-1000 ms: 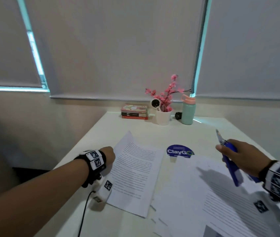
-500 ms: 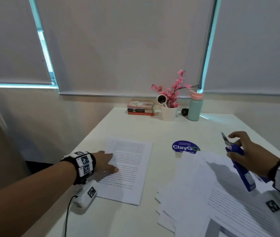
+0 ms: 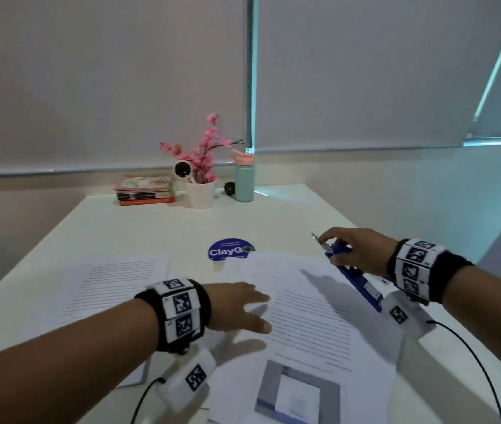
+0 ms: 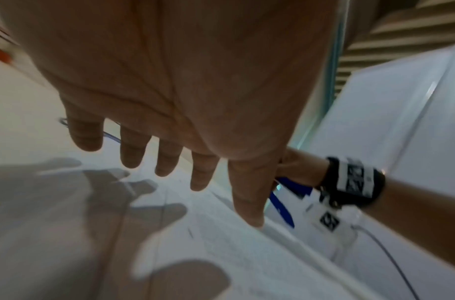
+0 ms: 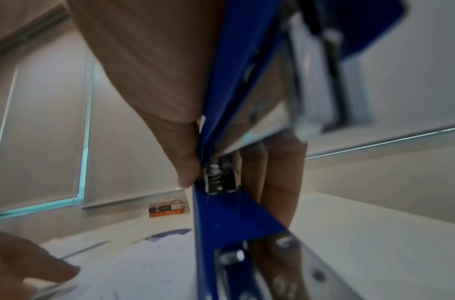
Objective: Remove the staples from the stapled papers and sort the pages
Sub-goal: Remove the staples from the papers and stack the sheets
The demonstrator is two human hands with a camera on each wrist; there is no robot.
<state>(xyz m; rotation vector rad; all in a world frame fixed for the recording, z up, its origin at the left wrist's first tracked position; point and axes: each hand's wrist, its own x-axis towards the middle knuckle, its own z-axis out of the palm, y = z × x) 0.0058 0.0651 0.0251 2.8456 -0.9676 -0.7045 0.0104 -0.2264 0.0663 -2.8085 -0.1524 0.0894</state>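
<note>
A loose pile of printed pages [image 3: 310, 325] lies on the white table in front of me, its top sheet full of text. One single page [image 3: 111, 286] lies apart at the left. My left hand [image 3: 243, 310] hovers with spread, straight fingers over the left edge of the pile; the left wrist view shows the left hand [image 4: 169, 142] just above the paper, holding nothing. My right hand [image 3: 353, 249] grips a blue stapler [image 3: 356, 280] over the pile's right side, metal tip pointing up and left. In the right wrist view, thumb and fingers clamp the blue stapler [image 5: 221, 213].
A round blue ClayGo sticker [image 3: 230, 250] sits beyond the pile. At the table's back stand a stack of books [image 3: 145, 191], a white pot with pink flowers [image 3: 201, 191] and a teal bottle [image 3: 244, 179]. The table's right edge [image 3: 457, 356] lies close to my right wrist.
My left hand left the single page at the left and moved right to the pile's edge. The right hand with the stapler came lower over the pile. My view turned to the right.
</note>
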